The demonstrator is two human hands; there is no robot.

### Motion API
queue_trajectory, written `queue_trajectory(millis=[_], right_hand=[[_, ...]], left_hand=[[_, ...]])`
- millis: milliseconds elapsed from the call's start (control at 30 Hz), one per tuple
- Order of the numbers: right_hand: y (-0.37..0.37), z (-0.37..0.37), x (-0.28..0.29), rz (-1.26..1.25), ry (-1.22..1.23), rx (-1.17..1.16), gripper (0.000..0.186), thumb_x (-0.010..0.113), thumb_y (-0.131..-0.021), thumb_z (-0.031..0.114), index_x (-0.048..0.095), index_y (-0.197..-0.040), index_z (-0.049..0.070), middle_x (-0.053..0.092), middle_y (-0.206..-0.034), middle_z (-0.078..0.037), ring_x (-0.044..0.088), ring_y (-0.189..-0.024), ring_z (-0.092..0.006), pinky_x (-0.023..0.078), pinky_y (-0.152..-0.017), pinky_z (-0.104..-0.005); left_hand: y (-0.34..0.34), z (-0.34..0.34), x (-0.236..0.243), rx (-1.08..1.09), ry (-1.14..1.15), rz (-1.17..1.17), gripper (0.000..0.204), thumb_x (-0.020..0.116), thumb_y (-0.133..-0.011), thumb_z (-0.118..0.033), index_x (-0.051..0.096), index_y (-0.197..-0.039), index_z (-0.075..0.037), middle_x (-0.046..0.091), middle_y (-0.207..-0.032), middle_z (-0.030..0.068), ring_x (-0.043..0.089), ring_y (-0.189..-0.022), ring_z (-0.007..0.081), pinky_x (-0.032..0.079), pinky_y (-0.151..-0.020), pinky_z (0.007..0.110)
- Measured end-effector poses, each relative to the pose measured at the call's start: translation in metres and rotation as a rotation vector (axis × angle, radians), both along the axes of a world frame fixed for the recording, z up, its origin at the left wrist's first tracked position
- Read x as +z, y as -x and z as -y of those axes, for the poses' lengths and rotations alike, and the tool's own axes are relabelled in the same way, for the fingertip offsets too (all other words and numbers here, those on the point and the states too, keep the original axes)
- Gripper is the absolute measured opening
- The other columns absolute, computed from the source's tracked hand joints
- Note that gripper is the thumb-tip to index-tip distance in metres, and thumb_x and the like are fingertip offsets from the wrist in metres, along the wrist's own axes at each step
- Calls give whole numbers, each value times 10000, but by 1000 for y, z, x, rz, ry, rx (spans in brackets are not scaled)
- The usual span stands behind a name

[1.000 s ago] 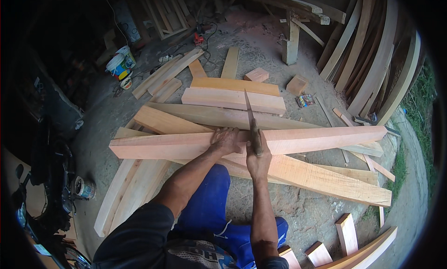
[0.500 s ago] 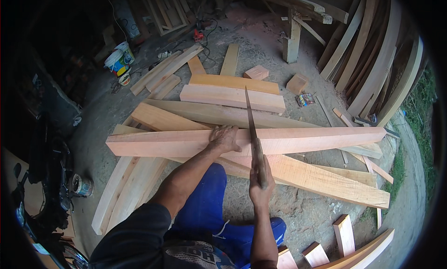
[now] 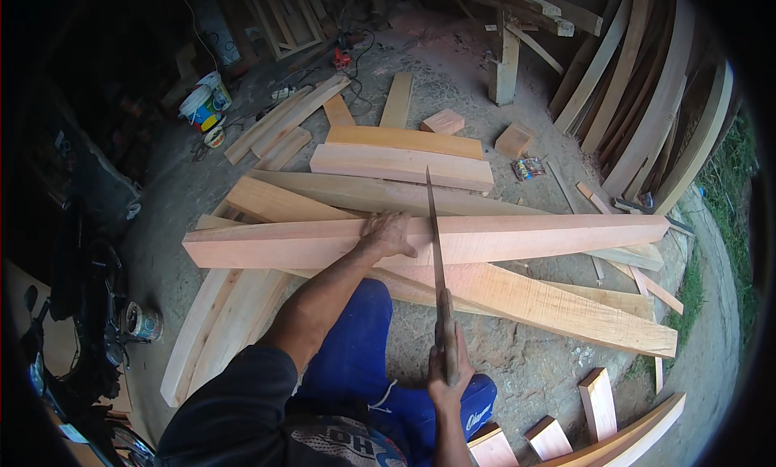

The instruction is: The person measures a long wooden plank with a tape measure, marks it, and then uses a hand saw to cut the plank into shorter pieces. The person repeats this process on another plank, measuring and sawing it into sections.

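A long pale pink beam [image 3: 525,237] lies crosswise over several other boards [image 3: 582,313] in front of me. My left hand [image 3: 388,234] grips the beam left of the middle, fingers curled over its top. My right hand [image 3: 449,362] is closed round the wooden handle of a hand saw [image 3: 436,257] below the beam. The saw's long narrow blade crosses the beam just right of my left hand, with its tip reaching beyond the far edge. My blue-clad leg [image 3: 347,338] is under the near side of the pile.
A motorbike [image 3: 69,321] stands at the left, near buckets [image 3: 198,103] and a red power tool [image 3: 341,59] with cords. More boards [image 3: 396,168] and blocks [image 3: 513,140] lie beyond the beam. Planks [image 3: 630,79] lean upright at the right, beside grass. Offcuts [image 3: 598,398] lie at the lower right.
My right hand has drawn the saw back toward my body, lower in the view. My left hand stays on the beam.
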State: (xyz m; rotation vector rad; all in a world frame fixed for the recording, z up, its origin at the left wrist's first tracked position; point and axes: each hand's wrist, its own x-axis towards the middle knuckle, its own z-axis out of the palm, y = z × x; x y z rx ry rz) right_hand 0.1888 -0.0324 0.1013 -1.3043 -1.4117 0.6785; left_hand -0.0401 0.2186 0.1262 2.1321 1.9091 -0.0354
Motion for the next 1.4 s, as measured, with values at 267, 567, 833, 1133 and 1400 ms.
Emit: queue_trajectory(millis=[267, 567, 833, 1133, 1400], right_hand=[[16, -52, 8, -160, 128, 77, 592, 714, -978, 104, 533, -1526, -28, 694, -1380, -238, 697, -1226, -280, 531, -1040, -376], [4, -37, 6, 8, 10, 12, 571, 679, -935, 15, 563, -1492, -31, 771, -1139, -248, 791, -987, -280, 611, -858, -375], [5, -31, -13, 2, -72, 8, 641, 724, -947, 77, 521, -1550, -2, 772, -1100, -232, 775, -963, -239, 597, -860, -365], [14, -60, -6, -66, 24, -8, 638, 704, -921, 3, 527, -1533, -22, 777, -1086, -213, 771, -895, -238, 602, -817, -364], [8, -14, -25, -17, -39, -1, 670, 709, -918, 62, 511, -1554, -14, 770, -1133, -206, 758, -960, -240, 594, -863, -349]], left_hand=[[18, -33, -7, 2, 93, 90, 942, 945, -599, -516, 630, -1336, -21, 710, -1322, 204, 657, -1271, 376, 521, -1050, 474], [-7, -8, 8, -4, 37, -9, 911, 930, -651, -513, 614, -1362, -38, 683, -1363, 216, 603, -1342, 378, 454, -1123, 502], [17, -49, -10, -13, 185, 58, 965, 946, -613, -511, 633, -1389, -29, 697, -1352, 221, 645, -1293, 375, 514, -1068, 449], [-10, 0, -19, -19, -147, 11, 900, 947, -634, -498, 636, -1340, -33, 699, -1326, 191, 619, -1321, 350, 452, -1125, 500], [30, -55, -28, -58, 116, 78, 927, 946, -608, -518, 646, -1315, 0, 693, -1351, 219, 657, -1260, 373, 509, -1077, 442]])
